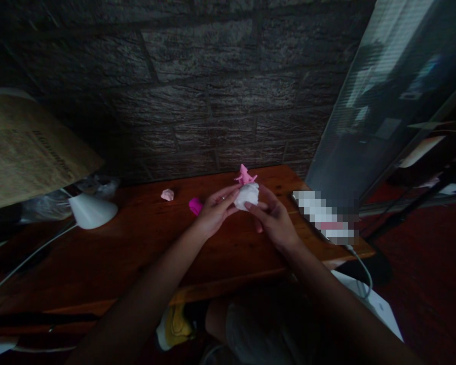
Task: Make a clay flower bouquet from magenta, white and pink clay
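Between my two hands is a white, soft-looking lump (pixel 248 196), held above the wooden table. My left hand (pixel 217 210) grips its left side with the fingers closed on it. On the other side, my right hand (pixel 274 215) pinches the lump with its thumb across the front. Just behind the lump stands a small pink figure (pixel 243 175) with a pointed top and arms spread sideways; its lower part is hidden. A bright magenta piece (pixel 195 206) lies beside my left hand, partly covered by it. Farther left rests a pale pink lump (pixel 167 194).
The wooden table (pixel 148 253) meets a dark brick wall (pixel 220 91). At left stands a lamp with a white base (pixel 93 210) and brown paper shade (pixel 30 147), its cord trailing forward. A blurred-out device (pixel 323 215) with a cable (pixel 367 271) lies at the right edge.
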A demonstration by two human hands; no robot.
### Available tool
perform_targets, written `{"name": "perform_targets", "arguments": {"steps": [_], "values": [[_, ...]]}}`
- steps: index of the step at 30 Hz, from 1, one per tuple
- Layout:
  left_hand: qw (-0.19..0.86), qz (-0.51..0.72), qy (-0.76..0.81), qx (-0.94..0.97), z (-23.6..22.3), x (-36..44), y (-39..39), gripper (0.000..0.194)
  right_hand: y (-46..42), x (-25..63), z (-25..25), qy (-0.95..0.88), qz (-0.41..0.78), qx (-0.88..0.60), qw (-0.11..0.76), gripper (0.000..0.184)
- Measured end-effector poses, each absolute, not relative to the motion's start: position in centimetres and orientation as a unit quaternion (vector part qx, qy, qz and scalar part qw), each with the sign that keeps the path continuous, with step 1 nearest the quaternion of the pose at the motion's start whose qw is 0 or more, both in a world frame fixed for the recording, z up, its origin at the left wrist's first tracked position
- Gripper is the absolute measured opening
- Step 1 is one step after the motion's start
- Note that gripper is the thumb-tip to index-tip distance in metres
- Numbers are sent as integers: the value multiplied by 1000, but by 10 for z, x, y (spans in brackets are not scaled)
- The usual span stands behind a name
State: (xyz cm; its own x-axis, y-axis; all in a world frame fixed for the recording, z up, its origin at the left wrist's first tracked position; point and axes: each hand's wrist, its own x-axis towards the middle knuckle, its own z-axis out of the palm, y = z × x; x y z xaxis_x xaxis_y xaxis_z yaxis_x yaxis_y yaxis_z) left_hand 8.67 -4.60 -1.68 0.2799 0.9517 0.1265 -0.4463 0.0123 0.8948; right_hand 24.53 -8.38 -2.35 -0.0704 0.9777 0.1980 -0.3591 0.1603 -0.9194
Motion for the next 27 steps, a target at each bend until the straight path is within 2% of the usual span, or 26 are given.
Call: {"name": "perform_targets", "arguments": {"steps": [5, 15, 23, 27], "values": [[675, 516, 270, 454, -14, 84, -46, 32, -82, 252, -17, -458, 569, -312, 608, 74], [638, 530, 277, 485, -15, 88, -49, 41, -83, 244, -25, -429, 614, -296, 592, 79], [726, 462, 248, 445, -15, 84, -48, 36, -85, 257, -9, -304, 716, -233, 584, 28], [733, 449, 239, 452, -16, 84, -48, 37, -85, 257, -10, -279, 739, -227, 569, 26]]}}
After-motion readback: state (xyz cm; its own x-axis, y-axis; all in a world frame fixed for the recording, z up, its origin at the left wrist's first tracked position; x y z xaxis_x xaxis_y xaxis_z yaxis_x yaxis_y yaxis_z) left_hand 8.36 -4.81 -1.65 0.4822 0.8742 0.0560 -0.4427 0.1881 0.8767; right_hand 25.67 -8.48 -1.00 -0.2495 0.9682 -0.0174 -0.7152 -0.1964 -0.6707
